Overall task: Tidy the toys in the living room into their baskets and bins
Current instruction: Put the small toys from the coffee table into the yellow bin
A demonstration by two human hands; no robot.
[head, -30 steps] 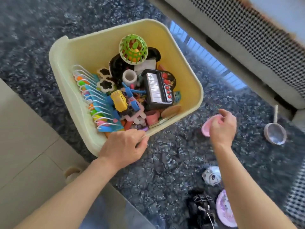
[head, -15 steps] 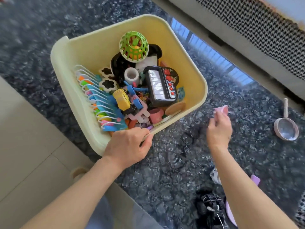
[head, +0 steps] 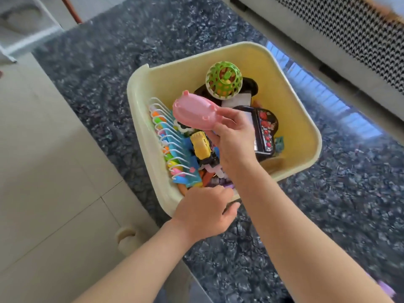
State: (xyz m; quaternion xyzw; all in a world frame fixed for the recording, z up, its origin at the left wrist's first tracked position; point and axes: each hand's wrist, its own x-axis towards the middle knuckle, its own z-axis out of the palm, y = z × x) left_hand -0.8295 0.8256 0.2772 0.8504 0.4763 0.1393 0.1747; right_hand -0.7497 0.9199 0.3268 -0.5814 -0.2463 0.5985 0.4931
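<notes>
A pale yellow plastic bin (head: 293, 99) stands on the dark speckled rug, full of toys. Among them are a green lattice ball (head: 223, 80), a black toy keyboard (head: 263, 130), a yellow toy truck (head: 200, 145) and a rack of coloured pieces (head: 175, 158). My right hand (head: 231, 138) holds a pink toy bowl (head: 194, 113), underside up, over the middle of the bin. My left hand (head: 203, 213) grips the bin's near rim.
The dark rug (head: 328, 215) covers the floor around the bin, with beige tiles (head: 43, 171) to the left. A sofa with a houndstooth cover (head: 349, 29) runs along the upper right. A small cream round object (head: 125, 236) lies by the tile edge near my left forearm.
My right hand lifted the pink bowl off the rug at the right and carried it left over the bin. My left hand stayed on the rim. The view shifted left.
</notes>
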